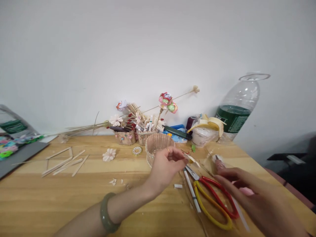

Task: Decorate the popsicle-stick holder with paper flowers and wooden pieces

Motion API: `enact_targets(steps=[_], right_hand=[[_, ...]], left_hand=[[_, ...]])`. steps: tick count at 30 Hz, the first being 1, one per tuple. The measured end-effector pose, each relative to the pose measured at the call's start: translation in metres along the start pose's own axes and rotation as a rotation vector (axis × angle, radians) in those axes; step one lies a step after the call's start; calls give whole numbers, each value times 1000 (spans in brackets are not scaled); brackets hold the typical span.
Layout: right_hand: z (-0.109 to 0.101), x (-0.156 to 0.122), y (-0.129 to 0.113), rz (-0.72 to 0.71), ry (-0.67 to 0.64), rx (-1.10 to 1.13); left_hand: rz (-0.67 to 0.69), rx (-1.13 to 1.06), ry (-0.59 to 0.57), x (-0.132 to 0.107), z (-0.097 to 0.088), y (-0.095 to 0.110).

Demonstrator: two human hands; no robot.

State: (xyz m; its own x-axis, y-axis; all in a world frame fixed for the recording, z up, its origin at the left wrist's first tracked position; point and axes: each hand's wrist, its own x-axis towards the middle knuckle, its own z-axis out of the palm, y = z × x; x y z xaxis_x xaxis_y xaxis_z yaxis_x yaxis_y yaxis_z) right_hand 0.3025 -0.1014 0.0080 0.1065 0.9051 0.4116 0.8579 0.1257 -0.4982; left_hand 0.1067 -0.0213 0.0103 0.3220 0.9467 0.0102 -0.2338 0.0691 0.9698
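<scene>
My left hand (166,169) is closed in a pinch on a small pale petal-like piece (194,160), just right of a ribbed cup (160,141). My right hand (249,194), smeared by motion, is at the right over the handles' side of the scissors. Something pink (246,191) shows through the gap between its thumb and fingers; its grip is unclear. Scissors (213,197) with one red and one yellow handle lie on the table between both hands. A white pen-like stick (192,191) lies along their left side, and a short white piece (178,186) rests nearby.
Decorated pots (124,137) with flowers and sticks stand by the wall. A banana peel (209,123) drapes over a white container, beside a large cut bottle (237,112). Wooden sticks (58,166), a white flower (109,154) and a tape roll (137,150) lie on the table.
</scene>
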Motion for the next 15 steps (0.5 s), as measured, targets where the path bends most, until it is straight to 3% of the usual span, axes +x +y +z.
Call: enact_targets(steps=[4, 8, 13, 15], right_hand=[[24, 1, -46, -214, 221, -59], [36, 9, -56, -267, 291, -11], [36, 20, -51, -75, 244, 155], [36, 25, -49, 46, 212, 255]], left_hand=[[-104, -21, 58, -8, 3, 4], [-104, 13, 78, -14, -2, 7], [54, 220, -53, -9, -31, 16], [280, 461, -24, -3, -49, 22]])
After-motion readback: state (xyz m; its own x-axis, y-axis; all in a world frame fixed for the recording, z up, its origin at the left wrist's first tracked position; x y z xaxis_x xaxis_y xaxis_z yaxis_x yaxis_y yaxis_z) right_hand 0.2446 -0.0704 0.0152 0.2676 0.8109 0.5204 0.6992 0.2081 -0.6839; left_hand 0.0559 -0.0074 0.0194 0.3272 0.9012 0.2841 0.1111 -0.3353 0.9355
